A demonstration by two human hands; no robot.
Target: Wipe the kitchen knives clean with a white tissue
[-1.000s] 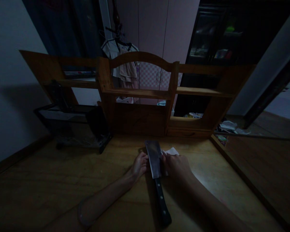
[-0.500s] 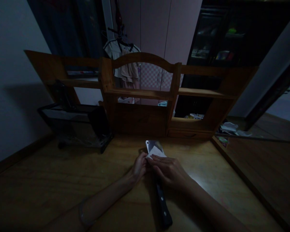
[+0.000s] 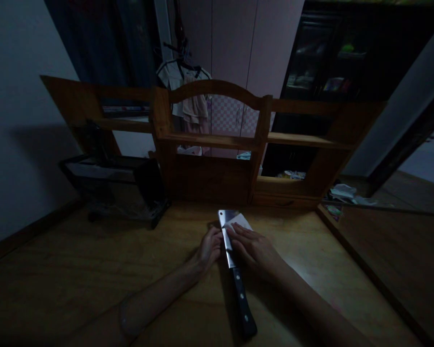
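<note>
Left hand (image 3: 210, 246) touches left edge of cleaver (image 3: 236, 278), grip unclear; right hand (image 3: 256, 249) flat, pressing tissue (image 3: 241, 221) onto it. Table (image 3: 148, 253) open left.

Left hand (image 3: 210, 248) and right hand (image 3: 253, 248) are both showing bare, five-fingered, fingers looking slender. Left forearm (image 3: 162, 295) is showing bare skin, slim, narrowing toward the wrist. It is wearing one thin, pale band (image 3: 123, 316), bangle-like, sitting well up from the wrist; the band is curving around the arm and looking partly see-through, exact material too dim to tell. Right forearm (image 3: 304, 294) is showing bare along its visible length, outline running smooth, widening away from the wrist. Nails and finer skin details are blurring into the low light, too dark to read.
</note>
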